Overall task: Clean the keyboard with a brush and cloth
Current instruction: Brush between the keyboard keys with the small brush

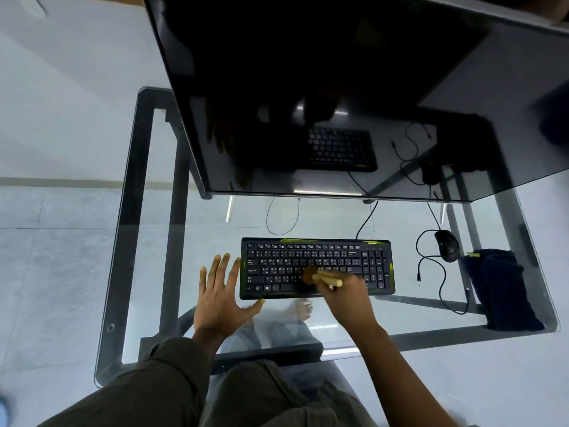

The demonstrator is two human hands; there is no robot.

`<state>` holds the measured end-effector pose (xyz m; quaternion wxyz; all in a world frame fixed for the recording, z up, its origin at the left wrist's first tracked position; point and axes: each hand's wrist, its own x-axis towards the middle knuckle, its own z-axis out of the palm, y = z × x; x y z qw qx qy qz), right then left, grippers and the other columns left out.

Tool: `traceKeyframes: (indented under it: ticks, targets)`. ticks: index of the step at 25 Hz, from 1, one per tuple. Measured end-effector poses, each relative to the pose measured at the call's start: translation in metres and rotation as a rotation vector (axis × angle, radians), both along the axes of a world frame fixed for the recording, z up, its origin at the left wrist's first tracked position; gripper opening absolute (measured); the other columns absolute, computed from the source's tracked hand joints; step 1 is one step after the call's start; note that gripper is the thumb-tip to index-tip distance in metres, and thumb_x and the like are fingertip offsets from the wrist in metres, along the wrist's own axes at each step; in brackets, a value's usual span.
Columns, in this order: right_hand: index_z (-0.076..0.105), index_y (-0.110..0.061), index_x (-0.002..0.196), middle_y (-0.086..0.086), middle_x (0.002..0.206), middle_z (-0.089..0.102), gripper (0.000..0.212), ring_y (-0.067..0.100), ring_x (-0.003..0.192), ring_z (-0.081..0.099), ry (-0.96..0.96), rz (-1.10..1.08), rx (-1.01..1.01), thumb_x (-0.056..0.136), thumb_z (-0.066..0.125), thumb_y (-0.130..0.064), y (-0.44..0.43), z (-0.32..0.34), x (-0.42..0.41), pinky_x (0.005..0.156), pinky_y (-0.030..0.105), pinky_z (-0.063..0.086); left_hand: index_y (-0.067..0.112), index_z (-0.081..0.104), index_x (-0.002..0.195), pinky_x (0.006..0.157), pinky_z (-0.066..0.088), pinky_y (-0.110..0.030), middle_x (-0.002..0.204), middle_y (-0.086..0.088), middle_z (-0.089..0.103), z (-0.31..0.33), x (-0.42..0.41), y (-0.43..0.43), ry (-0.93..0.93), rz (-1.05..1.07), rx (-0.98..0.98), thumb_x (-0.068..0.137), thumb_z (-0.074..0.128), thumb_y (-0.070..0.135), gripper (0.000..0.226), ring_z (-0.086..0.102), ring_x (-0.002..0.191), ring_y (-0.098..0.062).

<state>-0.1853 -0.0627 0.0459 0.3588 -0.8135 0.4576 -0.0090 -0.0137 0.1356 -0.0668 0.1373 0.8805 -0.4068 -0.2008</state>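
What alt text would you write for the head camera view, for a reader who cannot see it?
A person's right hand sweeps a small wooden brush over a black keyboard on a glass desk, while the open left hand rests by its left edge. A dark monitor stands behind; a mouse and folded dark cloth lie to the right.

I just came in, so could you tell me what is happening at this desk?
A person is brushing the black keyboard on a glass desk. The right hand holds a small brush, bristles on the middle keys. The left hand lies open beside the keyboard's left end. A dark cloth sits unused at right.
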Motion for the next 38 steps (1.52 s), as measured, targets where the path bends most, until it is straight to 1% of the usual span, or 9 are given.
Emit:
traceKeyframes:
  ticks: [2, 6, 9, 12, 15, 18, 21, 26, 38]
  targets:
    - [0.079, -0.020, 0.100, -0.004, 0.090, 0.079, 0.015, 0.009, 0.066, 0.072, 0.011, 0.111, 0.112, 0.087, 0.075, -0.021, 0.008, -0.002, 0.001, 0.065, 0.029, 0.060, 0.020, 0.024, 0.156, 0.124, 0.008, -0.054, 0.165, -0.010, 0.020, -0.001, 0.001, 0.001, -0.002, -0.005, -0.005, 0.075, 0.046, 0.087, 0.107, 0.008, 0.155, -0.028]
    - [0.079, -0.017, 0.104, -0.005, 0.096, 0.079, 0.018, 0.004, 0.071, 0.072, -0.047, -0.034, 0.014, 0.087, 0.076, -0.024, 0.002, -0.004, 0.005, 0.067, 0.017, 0.059, 0.020, 0.024, 0.156, 0.125, 0.008, -0.053, 0.165, -0.009, 0.019, -0.001, 0.000, 0.000, -0.006, -0.004, 0.004, 0.075, 0.046, 0.087, 0.107, 0.006, 0.155, -0.027]
    - [0.078, -0.018, 0.106, -0.006, 0.102, 0.078, 0.021, 0.005, 0.079, 0.073, -0.019, 0.102, 0.130, 0.088, 0.074, -0.028, -0.002, -0.003, 0.010, 0.074, 0.025, 0.061, 0.020, 0.024, 0.155, 0.125, 0.008, -0.054, 0.165, -0.009, 0.020, -0.001, 0.000, 0.000, -0.011, 0.001, -0.001, 0.074, 0.048, 0.086, 0.107, 0.007, 0.155, -0.027]
    - [0.078, -0.019, 0.104, -0.005, 0.097, 0.079, 0.020, 0.007, 0.076, 0.073, -0.066, -0.042, 0.037, 0.088, 0.074, -0.030, -0.014, -0.006, 0.015, 0.072, 0.029, 0.061, 0.019, 0.025, 0.156, 0.124, 0.010, -0.055, 0.165, -0.010, 0.020, 0.000, -0.001, -0.002, -0.014, -0.001, 0.011, 0.074, 0.047, 0.087, 0.108, 0.008, 0.155, -0.028]
    - [0.078, -0.023, 0.105, -0.008, 0.096, 0.078, 0.021, 0.005, 0.078, 0.073, -0.003, 0.141, 0.172, 0.088, 0.073, -0.035, -0.018, -0.010, 0.020, 0.071, 0.029, 0.061, 0.019, 0.024, 0.156, 0.124, 0.011, -0.055, 0.165, -0.010, 0.020, -0.001, -0.001, -0.001, -0.024, 0.000, 0.028, 0.074, 0.047, 0.087, 0.109, 0.008, 0.155, -0.028]
    - [0.078, -0.019, 0.106, -0.003, 0.089, 0.079, 0.023, 0.008, 0.069, 0.072, -0.032, -0.026, 0.023, 0.090, 0.071, -0.034, -0.026, -0.012, 0.028, 0.066, 0.028, 0.061, 0.019, 0.026, 0.155, 0.124, 0.011, -0.055, 0.165, -0.011, 0.022, 0.000, -0.001, -0.003, -0.036, 0.001, 0.027, 0.074, 0.049, 0.087, 0.109, 0.010, 0.155, -0.028]
    - [0.076, -0.022, 0.110, -0.008, 0.101, 0.078, 0.024, 0.003, 0.075, 0.072, -0.046, 0.117, 0.122, 0.090, 0.071, -0.034, -0.021, -0.014, 0.036, 0.070, 0.025, 0.061, 0.018, 0.026, 0.155, 0.124, 0.011, -0.055, 0.165, -0.011, 0.022, 0.001, -0.002, -0.001, -0.042, -0.003, 0.021, 0.074, 0.051, 0.085, 0.108, 0.011, 0.155, -0.028]
    - [0.077, -0.019, 0.108, -0.003, 0.096, 0.079, 0.023, 0.011, 0.075, 0.074, -0.080, 0.033, 0.034, 0.091, 0.069, -0.032, -0.017, -0.013, 0.046, 0.073, 0.031, 0.062, 0.017, 0.027, 0.155, 0.123, 0.013, -0.056, 0.164, -0.010, 0.023, 0.003, 0.010, 0.002, -0.061, -0.028, 0.006, 0.074, 0.051, 0.085, 0.109, 0.012, 0.154, -0.028]
    - [0.077, -0.017, 0.107, -0.002, 0.089, 0.079, 0.020, 0.004, 0.058, 0.065, -0.083, 0.055, -0.001, 0.092, 0.069, -0.027, -0.049, -0.018, 0.014, 0.057, 0.017, 0.055, 0.017, 0.027, 0.155, 0.123, 0.016, -0.058, 0.163, -0.011, 0.026, -0.001, -0.005, -0.003, -0.075, 0.001, 0.004, 0.075, 0.047, 0.085, 0.107, 0.017, 0.153, -0.030]
